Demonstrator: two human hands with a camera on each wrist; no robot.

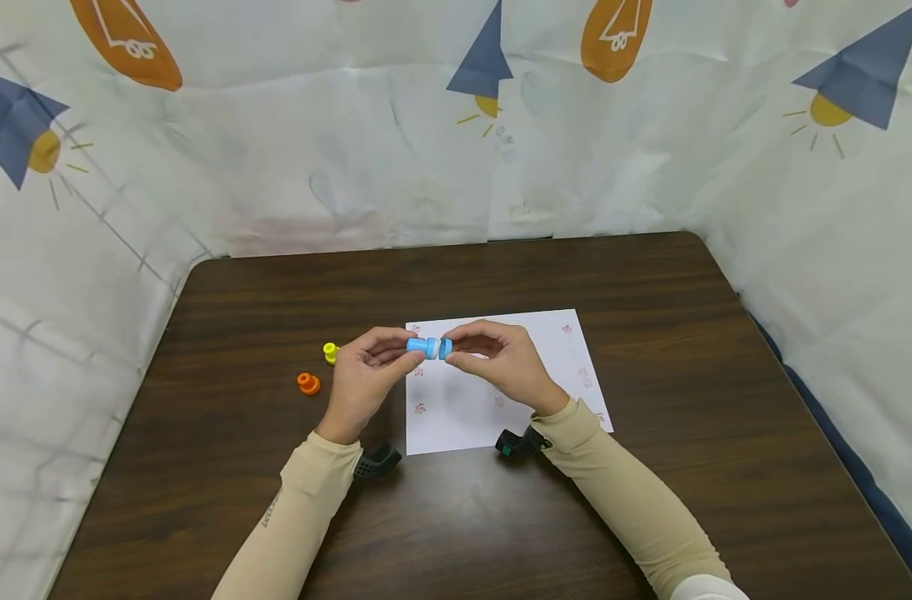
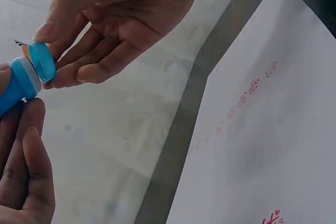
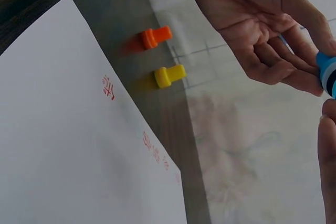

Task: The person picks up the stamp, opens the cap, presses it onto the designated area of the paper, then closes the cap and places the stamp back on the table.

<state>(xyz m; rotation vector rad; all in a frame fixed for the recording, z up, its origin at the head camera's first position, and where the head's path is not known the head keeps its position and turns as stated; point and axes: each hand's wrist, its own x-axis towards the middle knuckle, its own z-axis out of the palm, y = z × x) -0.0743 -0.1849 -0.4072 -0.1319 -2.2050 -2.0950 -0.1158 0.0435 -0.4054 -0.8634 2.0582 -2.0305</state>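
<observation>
Above the paper, my left hand (image 1: 362, 371) holds the light-blue body of a small self-inking stamp (image 1: 420, 347) between thumb and fingers. Facing it, my right hand (image 1: 507, 360) pinches the stamp's blue cap (image 1: 446, 348). A narrow gap separates cap and stamp in the head view, and a whitish collar shows at the stamp's end. In the left wrist view the cap (image 2: 42, 62) sits tilted just off the collar. The right wrist view catches only part of the blue stamp (image 3: 328, 69) at its edge.
White paper (image 1: 456, 425) with several red stamp prints lies under the hands on the dark wooden table (image 1: 276, 308). Left of it stand an orange stamp (image 1: 309, 384) and a yellow stamp (image 1: 331, 353), close to my left hand. A printed white curtain (image 1: 313, 167) surrounds the table.
</observation>
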